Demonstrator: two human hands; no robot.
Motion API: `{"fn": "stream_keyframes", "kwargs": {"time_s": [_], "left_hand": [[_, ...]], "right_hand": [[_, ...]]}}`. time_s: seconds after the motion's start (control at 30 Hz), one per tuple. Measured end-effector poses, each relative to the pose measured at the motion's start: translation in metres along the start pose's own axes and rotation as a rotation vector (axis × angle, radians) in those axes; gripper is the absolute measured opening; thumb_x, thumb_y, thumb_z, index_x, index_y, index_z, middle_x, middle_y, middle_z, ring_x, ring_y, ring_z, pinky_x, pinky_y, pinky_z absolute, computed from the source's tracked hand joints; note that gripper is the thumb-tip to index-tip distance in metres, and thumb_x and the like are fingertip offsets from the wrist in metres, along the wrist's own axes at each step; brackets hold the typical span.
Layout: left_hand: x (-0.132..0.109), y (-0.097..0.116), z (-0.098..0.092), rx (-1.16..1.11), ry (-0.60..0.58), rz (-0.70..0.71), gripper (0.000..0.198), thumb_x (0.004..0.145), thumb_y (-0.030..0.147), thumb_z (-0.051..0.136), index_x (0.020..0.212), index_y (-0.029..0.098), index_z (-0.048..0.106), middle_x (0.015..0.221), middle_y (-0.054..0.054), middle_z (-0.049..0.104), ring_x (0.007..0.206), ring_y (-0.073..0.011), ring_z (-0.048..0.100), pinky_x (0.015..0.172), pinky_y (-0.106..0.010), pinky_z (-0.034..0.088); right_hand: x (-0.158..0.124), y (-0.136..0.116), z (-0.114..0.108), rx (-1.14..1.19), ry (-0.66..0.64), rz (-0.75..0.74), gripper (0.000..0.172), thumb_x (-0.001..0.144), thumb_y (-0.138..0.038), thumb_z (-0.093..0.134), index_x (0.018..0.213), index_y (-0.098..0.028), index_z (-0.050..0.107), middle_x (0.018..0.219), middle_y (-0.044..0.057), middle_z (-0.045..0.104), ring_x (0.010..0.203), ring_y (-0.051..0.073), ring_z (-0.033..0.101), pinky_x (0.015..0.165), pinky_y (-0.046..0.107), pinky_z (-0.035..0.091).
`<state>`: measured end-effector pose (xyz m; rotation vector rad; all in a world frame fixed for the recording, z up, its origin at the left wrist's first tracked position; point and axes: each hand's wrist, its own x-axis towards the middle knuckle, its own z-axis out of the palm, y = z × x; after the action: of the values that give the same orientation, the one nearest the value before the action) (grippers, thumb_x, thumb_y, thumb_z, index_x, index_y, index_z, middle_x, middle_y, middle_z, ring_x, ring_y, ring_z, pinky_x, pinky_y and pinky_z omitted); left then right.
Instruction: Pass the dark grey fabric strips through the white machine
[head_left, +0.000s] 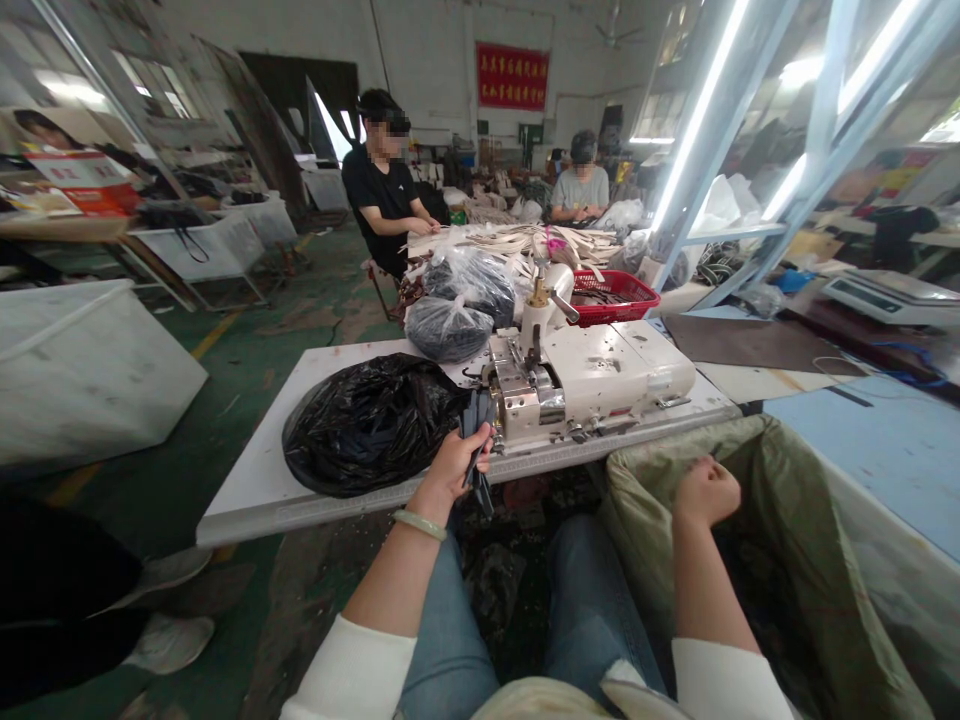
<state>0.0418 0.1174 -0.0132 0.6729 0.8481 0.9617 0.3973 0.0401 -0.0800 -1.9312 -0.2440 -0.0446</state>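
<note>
Dark strips (pixel 475 413) in the left grip (pixel 456 460)

Left hand (pixel 452 463) grips dark strips (pixel 478 411) beside a white machine (pixel 600 372); right hand (pixel 706 492), seemingly curled, hangs over a green sack (pixel 796 498).

"What's on the arms?"

"White sleeves: the left sleeve (pixel 358 665) and the right sleeve (pixel 720 680) both end well short of the hands."

"Gloves?"

"The left hand (pixel 452 462) and right hand (pixel 707 492) are bare."

"Any jewellery?"

"A smooth, pale green bangle (pixel 420 524) just above the left hand."

"And below?"

"Blue jeans (pixel 444 630), with cream cloth (pixel 544 698) at the lap, mostly cut off by the lower edge."
</note>
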Motion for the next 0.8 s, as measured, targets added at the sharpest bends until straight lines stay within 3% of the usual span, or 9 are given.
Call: {"fn": "stream_keyframes", "kwargs": {"time_s": [0.1, 0.17, 0.23, 0.3, 0.37, 0.43, 0.5, 0.57, 0.8], "left_hand": [[0.0, 0.0, 0.004, 0.038, -0.015, 0.001, 0.032, 0.062, 0.031, 0.081, 0.072, 0.01, 0.06, 0.053, 0.003, 0.049, 0.038, -0.002, 0.036, 0.034, -0.014, 0.028], [0.001, 0.0, 0.008, 0.062, -0.029, 0.002, 0.032, 0.061, 0.032, 0.082, 0.07, 0.011, 0.059, 0.053, 0.003, 0.049, 0.038, -0.0025, 0.036, 0.034, -0.015, 0.028], [0.001, -0.001, 0.012, 0.083, -0.04, 0.004, 0.032, 0.061, 0.032, 0.082, 0.071, 0.012, 0.059, 0.052, 0.003, 0.049, 0.038, -0.0029, 0.037, 0.034, -0.015, 0.027], [0.001, -0.002, 0.015, 0.105, -0.042, 0.01, 0.033, 0.06, 0.032, 0.082, 0.07, 0.012, 0.059, 0.052, 0.002, 0.05, 0.037, -0.0034, 0.037, 0.034, -0.016, 0.027], [0.0, -0.002, 0.018, 0.13, -0.032, 0.016, 0.032, 0.06, 0.031, 0.083, 0.071, 0.013, 0.058, 0.052, 0.002, 0.051, 0.037, -0.0039, 0.038, 0.034, -0.016, 0.027], [-0.002, -0.003, 0.019, 0.155, -0.018, 0.021, 0.032, 0.06, 0.031, 0.082, 0.073, 0.013, 0.06, 0.051, 0.002, 0.052, 0.036, -0.0046, 0.039, 0.034, -0.017, 0.028], [-0.005, -0.002, 0.018, 0.172, -0.005, 0.022, 0.032, 0.06, 0.03, 0.082, 0.076, 0.013, 0.061, 0.051, 0.002, 0.052, 0.036, -0.005, 0.04, 0.034, -0.017, 0.029], [-0.007, -0.001, 0.015, 0.177, 0.006, 0.015, 0.032, 0.06, 0.03, 0.082, 0.078, 0.012, 0.062, 0.053, 0.001, 0.055, 0.036, -0.005, 0.04, 0.034, -0.017, 0.029], [-0.011, 0.005, -0.002, 0.115, 0.016, -0.013, 0.029, 0.063, 0.031, 0.079, 0.069, 0.011, 0.059, 0.053, 0.002, 0.052, 0.037, -0.0017, 0.036, 0.034, -0.014, 0.025]], "right_hand": [[0.029, 0.032, -0.027, -0.182, 0.287, -0.092, 0.071, 0.072, -0.037, 0.065, 0.127, 0.004, 0.045, 0.13, 0.039, 0.04, 0.127, 0.048, 0.035, 0.101, 0.059, 0.03], [0.022, 0.021, -0.025, -0.179, 0.241, -0.219, 0.06, 0.074, -0.036, 0.063, 0.12, 0.001, 0.053, 0.122, 0.034, 0.05, 0.12, 0.045, 0.043, 0.099, 0.055, 0.033], [-0.007, -0.01, -0.009, -0.042, -0.122, -0.284, 0.038, 0.079, -0.04, 0.056, 0.098, -0.007, 0.065, 0.096, 0.023, 0.065, 0.096, 0.036, 0.058, 0.087, 0.049, 0.043], [-0.055, -0.048, 0.014, 0.182, -0.685, -0.225, 0.039, 0.08, -0.049, 0.055, 0.083, -0.012, 0.069, 0.08, 0.014, 0.067, 0.074, 0.025, 0.06, 0.071, 0.038, 0.047], [-0.109, -0.081, 0.035, 0.46, -1.16, -0.005, 0.044, 0.078, -0.054, 0.06, 0.093, -0.015, 0.07, 0.086, 0.009, 0.068, 0.066, 0.018, 0.058, 0.058, 0.027, 0.045], [-0.155, -0.102, 0.05, 0.628, -1.389, 0.215, 0.04, 0.071, -0.052, 0.069, 0.083, -0.014, 0.071, 0.077, 0.006, 0.067, 0.056, 0.012, 0.054, 0.049, 0.021, 0.039], [-0.185, -0.111, 0.059, 0.715, -1.439, 0.351, 0.033, 0.064, -0.044, 0.078, 0.068, -0.013, 0.069, 0.061, 0.002, 0.062, 0.049, 0.008, 0.049, 0.045, 0.019, 0.037], [-0.195, -0.112, 0.065, 0.762, -1.407, 0.407, 0.028, 0.061, -0.038, 0.081, 0.063, -0.013, 0.068, 0.053, -0.001, 0.058, 0.047, 0.007, 0.048, 0.045, 0.018, 0.039], [-0.173, -0.111, 0.069, 0.872, -1.376, 0.551, 0.02, 0.07, -0.029, 0.076, 0.08, -0.013, 0.071, 0.086, 0.007, 0.07, 0.053, 0.007, 0.056, 0.046, 0.015, 0.05]]}}
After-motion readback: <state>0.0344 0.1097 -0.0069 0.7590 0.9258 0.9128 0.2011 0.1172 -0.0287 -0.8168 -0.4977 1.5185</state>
